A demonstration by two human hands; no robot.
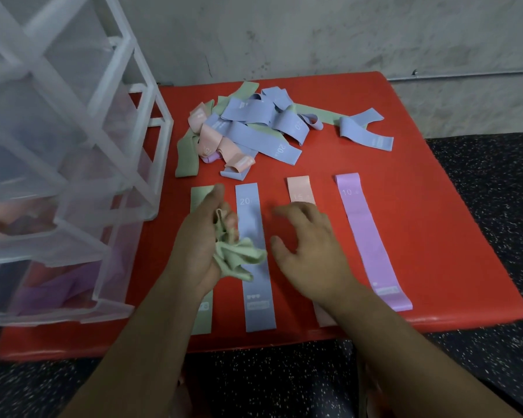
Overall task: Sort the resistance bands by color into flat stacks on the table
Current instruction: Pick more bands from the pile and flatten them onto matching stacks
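On the red table point(435, 236) four bands lie flat side by side: a green one point(200, 322), a blue one point(255, 297), a pink one point(299, 190) and a purple one point(366, 233). My left hand point(197, 245) is over the flat green band, shut on a crumpled green band point(239, 256). My right hand point(308, 251) hovers with fingers spread between the blue and purple bands, covering much of the pink one. A tangled pile of green, blue and pink bands point(248, 128) lies at the back of the table.
A clear plastic drawer unit point(58, 176) stands on the table's left part, with pink and purple bands inside. One loose blue band point(366, 132) lies apart at the back right. A grey wall is behind; dark speckled floor surrounds the table.
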